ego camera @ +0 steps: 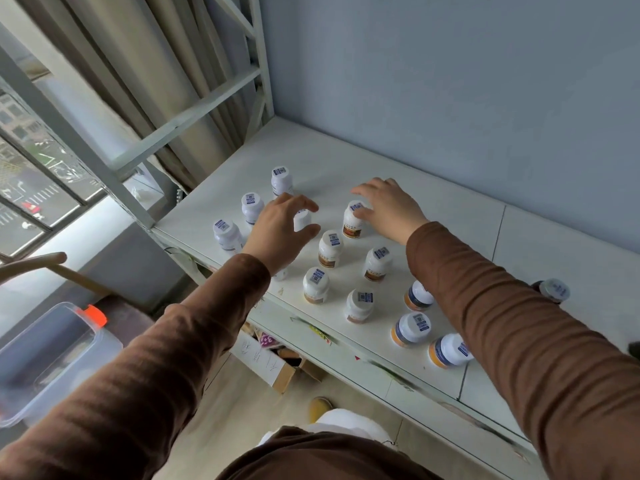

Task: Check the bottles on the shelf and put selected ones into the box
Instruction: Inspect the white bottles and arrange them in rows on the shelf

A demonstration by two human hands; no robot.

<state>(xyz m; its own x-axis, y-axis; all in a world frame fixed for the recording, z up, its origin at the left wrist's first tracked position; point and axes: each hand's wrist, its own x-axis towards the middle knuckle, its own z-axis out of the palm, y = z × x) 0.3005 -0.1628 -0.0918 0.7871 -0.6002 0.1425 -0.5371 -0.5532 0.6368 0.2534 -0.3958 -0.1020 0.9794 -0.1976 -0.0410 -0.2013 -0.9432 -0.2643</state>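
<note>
Several white bottles with code stickers on their caps stand on the white shelf (349,157). My left hand (277,232) curls round one small white bottle (302,220), with thumb and fingers on either side of it. My right hand (389,209) hovers with spread fingers over a brown-labelled bottle (353,225), and its thumb rests on that bottle's cap. More brown-labelled bottles (330,249) stand nearer to me. Orange-and-blue-labelled bottles (412,328) stand at the front right. The clear plastic box (52,358) with an orange latch is low at the left, off the shelf.
A dark bottle (553,291) stands alone at the right, partly behind my right sleeve. A grey wall backs the shelf. The metal shelf frame (194,109) and a curtain rise at the left. An opened cardboard carton (273,362) sits on the floor below the shelf edge.
</note>
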